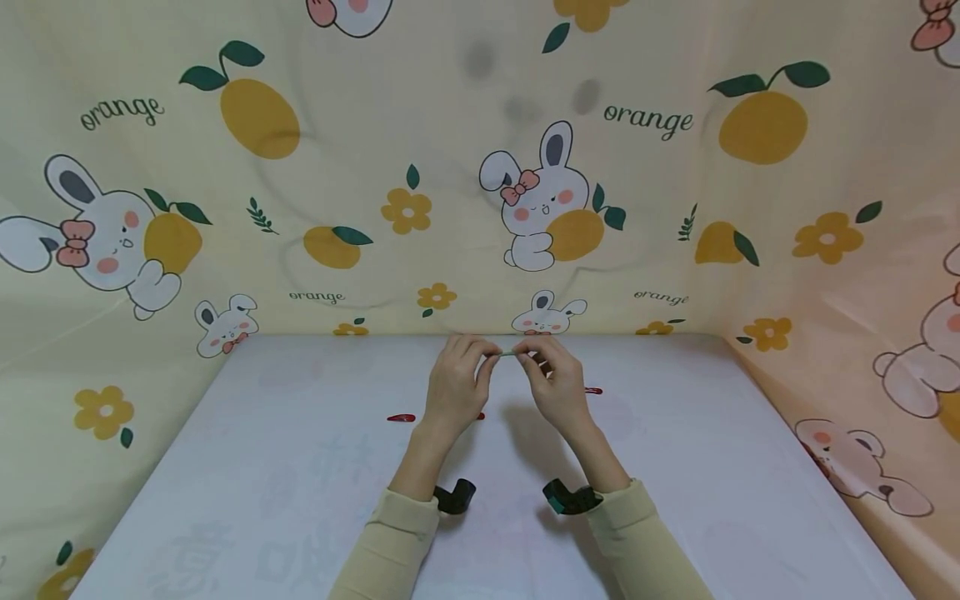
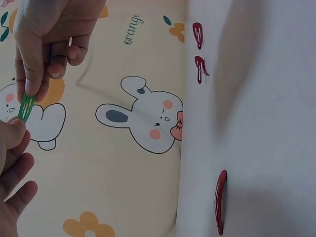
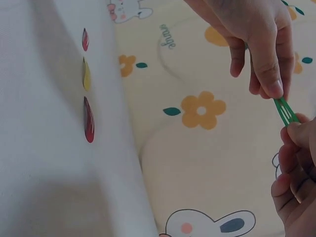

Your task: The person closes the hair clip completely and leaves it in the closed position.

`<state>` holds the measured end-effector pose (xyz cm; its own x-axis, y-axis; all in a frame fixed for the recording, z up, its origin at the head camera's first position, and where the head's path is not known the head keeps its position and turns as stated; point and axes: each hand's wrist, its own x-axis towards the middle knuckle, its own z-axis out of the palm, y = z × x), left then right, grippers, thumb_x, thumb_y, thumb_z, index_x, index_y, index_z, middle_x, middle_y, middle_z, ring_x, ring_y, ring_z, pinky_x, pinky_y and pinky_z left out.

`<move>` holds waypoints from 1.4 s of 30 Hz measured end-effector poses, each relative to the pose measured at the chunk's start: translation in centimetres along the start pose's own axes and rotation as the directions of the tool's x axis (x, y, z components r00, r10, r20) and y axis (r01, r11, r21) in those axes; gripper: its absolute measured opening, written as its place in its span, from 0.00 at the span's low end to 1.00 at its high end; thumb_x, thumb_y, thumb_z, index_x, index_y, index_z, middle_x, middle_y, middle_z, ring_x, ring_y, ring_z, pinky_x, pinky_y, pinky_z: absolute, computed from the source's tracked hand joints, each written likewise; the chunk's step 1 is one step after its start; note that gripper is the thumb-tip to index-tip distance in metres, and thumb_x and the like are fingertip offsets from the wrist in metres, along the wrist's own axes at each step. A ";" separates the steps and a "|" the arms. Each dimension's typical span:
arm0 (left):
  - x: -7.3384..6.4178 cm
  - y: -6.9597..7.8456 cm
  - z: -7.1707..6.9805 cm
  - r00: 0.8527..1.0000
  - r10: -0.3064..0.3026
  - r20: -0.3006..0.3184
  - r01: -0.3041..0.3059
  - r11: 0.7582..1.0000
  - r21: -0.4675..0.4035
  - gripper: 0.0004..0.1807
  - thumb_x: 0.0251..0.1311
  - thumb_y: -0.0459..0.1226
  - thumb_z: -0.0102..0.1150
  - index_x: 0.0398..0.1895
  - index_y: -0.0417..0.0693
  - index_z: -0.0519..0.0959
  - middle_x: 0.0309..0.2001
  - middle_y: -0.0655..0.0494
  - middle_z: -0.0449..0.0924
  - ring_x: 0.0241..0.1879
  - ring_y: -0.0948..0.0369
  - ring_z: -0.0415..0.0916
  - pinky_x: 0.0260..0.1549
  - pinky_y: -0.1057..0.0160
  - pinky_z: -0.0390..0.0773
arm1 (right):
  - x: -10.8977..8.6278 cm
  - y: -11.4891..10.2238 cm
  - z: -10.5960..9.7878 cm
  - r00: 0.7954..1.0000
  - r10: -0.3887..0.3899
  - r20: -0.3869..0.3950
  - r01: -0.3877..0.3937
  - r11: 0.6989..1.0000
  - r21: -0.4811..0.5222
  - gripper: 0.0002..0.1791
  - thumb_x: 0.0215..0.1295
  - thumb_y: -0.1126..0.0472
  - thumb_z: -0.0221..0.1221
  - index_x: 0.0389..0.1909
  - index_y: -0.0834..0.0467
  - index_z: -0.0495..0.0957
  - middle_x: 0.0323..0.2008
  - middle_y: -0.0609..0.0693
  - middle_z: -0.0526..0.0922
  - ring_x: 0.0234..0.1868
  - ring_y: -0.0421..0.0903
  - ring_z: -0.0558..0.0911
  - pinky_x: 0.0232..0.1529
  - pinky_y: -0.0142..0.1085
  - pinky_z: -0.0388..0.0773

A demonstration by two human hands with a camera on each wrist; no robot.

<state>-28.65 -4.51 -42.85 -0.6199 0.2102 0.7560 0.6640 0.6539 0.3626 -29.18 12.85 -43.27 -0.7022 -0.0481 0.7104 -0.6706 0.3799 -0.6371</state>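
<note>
A small green snap hair clip (image 2: 27, 107) is held up above the far edge of the table, stretched between both hands. My left hand (image 1: 459, 379) pinches one end of it between thumb and fingertips. At the other end, my right hand (image 1: 555, 383) pinches it the same way. The right wrist view shows the clip (image 3: 286, 112) with open slots along its middle and the fingertips of both hands close together on it. The remaining fingers of each hand are loosely bent.
A red hair clip (image 1: 401, 417) lies left of the left wrist; another red clip (image 3: 89, 119) and a yellow clip (image 3: 87, 74) lie in line with it. Two more red clips, one here (image 2: 198, 35), lie toward the right. A patterned cloth (image 1: 465, 250) hangs behind the white table (image 1: 300, 500).
</note>
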 end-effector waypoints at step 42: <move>0.0 -0.1 0.5 0.998 -0.052 0.029 0.052 0.999 -0.006 0.02 0.69 0.30 0.63 0.37 0.39 0.82 0.38 0.51 0.82 0.44 0.52 0.79 0.46 0.54 0.80 | -0.1 0.8 -0.6 0.989 0.035 0.143 -0.036 0.999 0.009 0.06 0.68 0.74 0.64 0.41 0.61 0.84 0.39 0.54 0.86 0.32 0.46 0.81 0.30 0.32 0.76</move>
<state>-28.92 -4.20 -43.15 -0.6652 0.1974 0.7201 0.6336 0.6594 0.4046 -29.44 13.68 -43.68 -0.7521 -0.1667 0.6376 -0.6467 0.3731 -0.6653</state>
